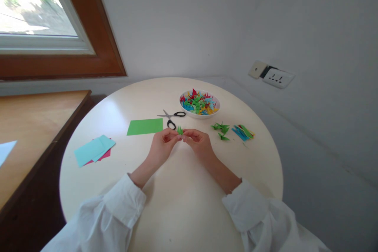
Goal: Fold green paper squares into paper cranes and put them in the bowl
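Between my fingertips is a small green origami crane [180, 130], its points sticking up. My left hand [164, 141] pinches it from one side and my right hand [198, 141] from the other, both closed. Just beyond the left hand lie scissors [170, 117] with black handles, blades spread. A green sheet of paper [144, 126] lies left of them. To the right of my right hand rest several folded green cranes [221, 127]. A white bowl [201, 116] filled with red, green, blue and yellow cranes stands farther back.
Light blue paper sheets [93, 150] overlap red paper [105, 155] at the left. Blue, green and yellow paper strips [243, 132] lie at the right. The round table [189, 204] meets the wall, near a power socket [277, 77]. A wooden surface [35, 118] is at left.
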`<state>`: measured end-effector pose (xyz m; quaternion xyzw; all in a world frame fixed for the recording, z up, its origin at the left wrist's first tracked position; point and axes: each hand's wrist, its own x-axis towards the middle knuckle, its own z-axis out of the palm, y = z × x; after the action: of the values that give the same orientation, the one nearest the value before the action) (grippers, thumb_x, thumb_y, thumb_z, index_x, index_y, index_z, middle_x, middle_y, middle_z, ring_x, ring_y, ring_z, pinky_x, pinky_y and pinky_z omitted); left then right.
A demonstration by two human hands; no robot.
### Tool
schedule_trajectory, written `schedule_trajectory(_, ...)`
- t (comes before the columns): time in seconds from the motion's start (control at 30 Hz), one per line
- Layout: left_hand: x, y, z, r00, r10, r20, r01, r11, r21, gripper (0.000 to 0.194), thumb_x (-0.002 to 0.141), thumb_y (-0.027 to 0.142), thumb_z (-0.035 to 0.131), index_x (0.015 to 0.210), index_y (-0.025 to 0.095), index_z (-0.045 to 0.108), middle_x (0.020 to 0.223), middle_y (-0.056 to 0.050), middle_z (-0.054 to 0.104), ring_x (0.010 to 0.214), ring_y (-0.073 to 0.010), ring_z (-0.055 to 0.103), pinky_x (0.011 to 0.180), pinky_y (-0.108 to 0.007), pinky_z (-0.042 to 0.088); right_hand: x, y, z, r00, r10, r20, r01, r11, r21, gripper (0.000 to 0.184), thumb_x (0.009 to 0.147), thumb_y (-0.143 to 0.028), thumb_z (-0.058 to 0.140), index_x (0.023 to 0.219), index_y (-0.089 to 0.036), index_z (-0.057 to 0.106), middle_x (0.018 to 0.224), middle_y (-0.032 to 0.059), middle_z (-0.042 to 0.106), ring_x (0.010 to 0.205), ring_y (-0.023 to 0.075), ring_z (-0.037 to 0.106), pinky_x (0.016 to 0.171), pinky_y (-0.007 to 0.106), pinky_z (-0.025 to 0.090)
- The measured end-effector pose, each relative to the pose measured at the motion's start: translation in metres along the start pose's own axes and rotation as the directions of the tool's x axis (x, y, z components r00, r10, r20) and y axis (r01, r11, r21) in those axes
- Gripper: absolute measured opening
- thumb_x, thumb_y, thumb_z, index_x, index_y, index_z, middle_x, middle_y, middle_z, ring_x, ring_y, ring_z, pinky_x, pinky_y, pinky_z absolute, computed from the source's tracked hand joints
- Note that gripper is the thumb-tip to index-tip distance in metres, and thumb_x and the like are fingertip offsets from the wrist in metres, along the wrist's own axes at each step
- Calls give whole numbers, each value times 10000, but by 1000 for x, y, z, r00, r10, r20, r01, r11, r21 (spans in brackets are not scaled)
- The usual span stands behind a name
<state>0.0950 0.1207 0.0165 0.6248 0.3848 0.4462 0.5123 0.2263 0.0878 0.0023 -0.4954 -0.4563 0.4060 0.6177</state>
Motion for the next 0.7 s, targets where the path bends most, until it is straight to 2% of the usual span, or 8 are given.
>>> schedule_trajectory(0.13, -1, 3, 0, 1000, -18, -2, 18, 999, -36, 215, 626, 313, 692, 697, 162, 556, 593, 9, 623, 570, -125, 589, 549, -227, 430, 1, 2, 0, 999, 23, -25, -22, 999, 30, 142, 559, -278, 703, 631, -173, 640, 797, 41, 689, 705, 161, 630, 705, 314, 509)
schedule_trajectory(0.3, -1, 4, 0, 997, -68, 34, 72, 989, -133, 370, 602, 352, 717, 824, 189, 470, 561, 35, 635, 594, -136, 627, 616, -251, 468, 1, 5, 1, 998, 27, -50, -25, 999, 45, 170, 544, -271, 725, 652, -173, 637, 743, 29, 683, 700, 162, 631, 692, 310, 514)
schedule_trajectory(0.5, 1, 1, -2, 989, -127, 82, 138, 981, -138, 377, 588, 334, 729, 867, 159, 545, 555, 16, 639, 606, -159, 644, 628, -277, 493, 0, 6, 1, 999, 29, -41, -27, 997, 69, 190, 543, -274, 726, 668, -181, 616, 700, 17, 673, 665, 153, 631, 655, 296, 522)
schedule_trajectory(0.7, 2, -3, -3, 987, -126, 103, 138, 983, -117, 365, 603, 315, 721, 894, 144, 583, 533, 18, 623, 584, -153, 632, 638, -284, 509, -1, 4, 1, 1000, 1, -5, -1, 1000, 18, 170, 567, -259, 711, 676, -178, 609, 684, 13, 660, 649, 146, 623, 647, 289, 514)
